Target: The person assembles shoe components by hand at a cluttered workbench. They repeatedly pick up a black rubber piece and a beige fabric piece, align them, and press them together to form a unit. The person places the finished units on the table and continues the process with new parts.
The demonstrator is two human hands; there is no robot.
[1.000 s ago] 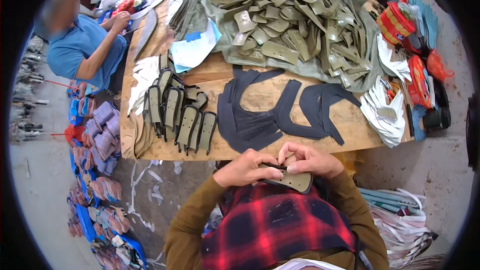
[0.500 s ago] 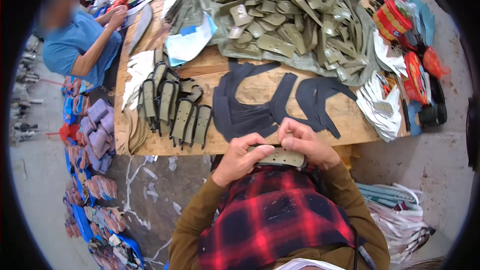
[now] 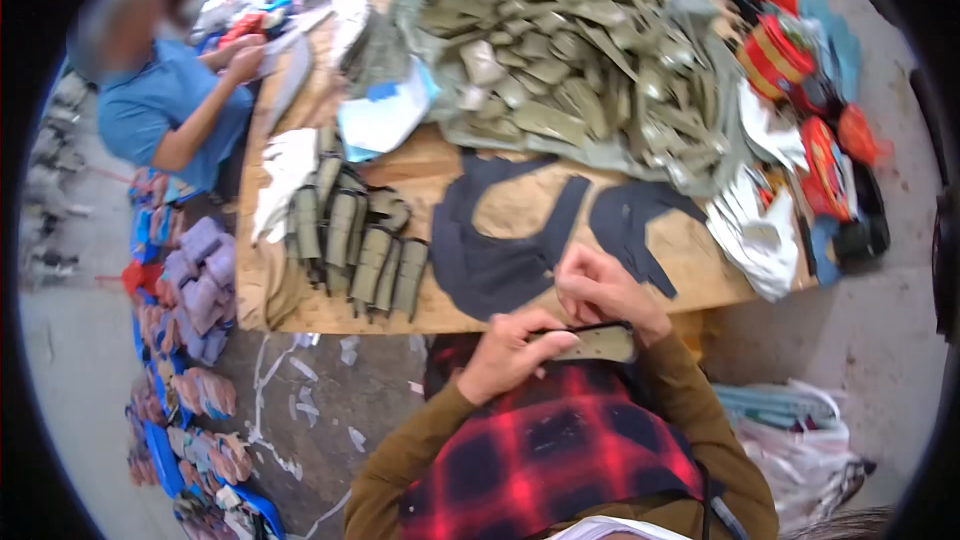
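My left hand (image 3: 508, 356) grips the left end of a curved olive panel with black edging (image 3: 606, 343), thumb across its face, just above my red and black checked apron (image 3: 545, 430). The panel lies level off the table's near edge, with small dark dots on it. Over its upper edge my right hand (image 3: 612, 292) is closed, thumb and fingertips pressed together; anything between them is too small or blurred to make out. Black flat cut fabric pieces (image 3: 490, 290) lie on the table beyond my hands. Left of these are several black-edged olive panels (image 3: 373, 265).
A heap of olive panels (image 3: 550, 120) rests on a greenish sheet at the table's far side. White gloves (image 3: 757, 240) and red packages (image 3: 775, 58) lie right. A person in a blue shirt (image 3: 170, 105) works at far left. Bundles (image 3: 205, 290) cover the floor at left.
My right hand has pulled up and away from the panel's upper edge. The left hand and panel sit slightly lower and further right in view; the whole view has shifted.
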